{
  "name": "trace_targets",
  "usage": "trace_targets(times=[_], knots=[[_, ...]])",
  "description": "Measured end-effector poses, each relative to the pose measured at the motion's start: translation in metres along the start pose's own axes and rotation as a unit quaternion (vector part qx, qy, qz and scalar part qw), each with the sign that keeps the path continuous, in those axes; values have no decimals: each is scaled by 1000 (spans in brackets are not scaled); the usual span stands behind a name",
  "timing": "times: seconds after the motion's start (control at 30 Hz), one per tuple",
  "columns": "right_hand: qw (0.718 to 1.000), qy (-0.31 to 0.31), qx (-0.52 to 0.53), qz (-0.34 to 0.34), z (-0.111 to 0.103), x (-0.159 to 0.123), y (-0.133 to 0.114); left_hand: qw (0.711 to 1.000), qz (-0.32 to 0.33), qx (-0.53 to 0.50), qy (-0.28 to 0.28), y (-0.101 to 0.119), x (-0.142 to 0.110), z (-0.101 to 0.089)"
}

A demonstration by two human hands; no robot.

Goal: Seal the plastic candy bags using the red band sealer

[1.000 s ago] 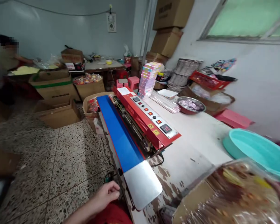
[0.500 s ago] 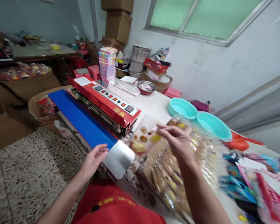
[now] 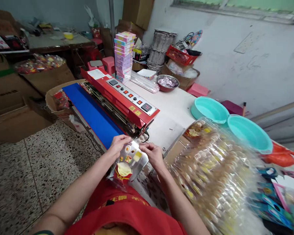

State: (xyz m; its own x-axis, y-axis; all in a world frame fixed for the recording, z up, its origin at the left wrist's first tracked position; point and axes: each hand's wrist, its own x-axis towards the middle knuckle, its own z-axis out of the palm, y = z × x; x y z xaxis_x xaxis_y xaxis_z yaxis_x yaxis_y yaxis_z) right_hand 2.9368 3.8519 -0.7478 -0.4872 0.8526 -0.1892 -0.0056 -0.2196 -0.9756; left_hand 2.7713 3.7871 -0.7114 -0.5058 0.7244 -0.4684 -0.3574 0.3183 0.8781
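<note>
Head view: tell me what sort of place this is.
Probably a small packing workshop: a red machine with a blue belt, rows of filled clear bags, and a tall stack of small boxes.

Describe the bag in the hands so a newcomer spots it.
Find the long red machine with the blue belt. At the belt's near end, the left hand and right hand hold a clear bag by its upper edge. Unlike the bags massed to the right, it is held apart, a red-and-yellow piece showing low inside.
</note>
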Motion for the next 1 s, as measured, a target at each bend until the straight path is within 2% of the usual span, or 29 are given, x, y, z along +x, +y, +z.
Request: trace_targets(times=[0.1, 0.17, 0.4, 0.57, 0.7, 0.8, 0.9, 0.97, 1.0], knots=[[999, -17, -45, 12, -8, 11, 7, 1000, 9, 2, 25, -10, 15, 3], [999, -9, -35, 18, -10, 14, 10, 999, 10, 4, 32, -13, 24, 8], [988, 98, 99, 61, 0, 17, 24, 998, -60, 22, 20, -8, 46, 19], [961, 170, 188, 108, 0, 34, 27, 992, -110, 63, -21, -2, 50, 6], [952, 185, 209, 128, 4, 56, 27, 989, -121, 87, -25, 2, 57, -7], [951, 183, 213, 130, 19, 70, 32, 990, -105, 98, -3, 5, 66, -14], [950, 189, 212, 130, 32, 68, 33, 988, -89, 126, 27, 13, 73, -21], [967, 180, 156, 93, 27, 59, 26, 982, -75, 160, 61, 24, 75, -27], [978, 173, 99, 57, 18, 55, 20, 977, -66, 183, 84, 31, 76, -30]])
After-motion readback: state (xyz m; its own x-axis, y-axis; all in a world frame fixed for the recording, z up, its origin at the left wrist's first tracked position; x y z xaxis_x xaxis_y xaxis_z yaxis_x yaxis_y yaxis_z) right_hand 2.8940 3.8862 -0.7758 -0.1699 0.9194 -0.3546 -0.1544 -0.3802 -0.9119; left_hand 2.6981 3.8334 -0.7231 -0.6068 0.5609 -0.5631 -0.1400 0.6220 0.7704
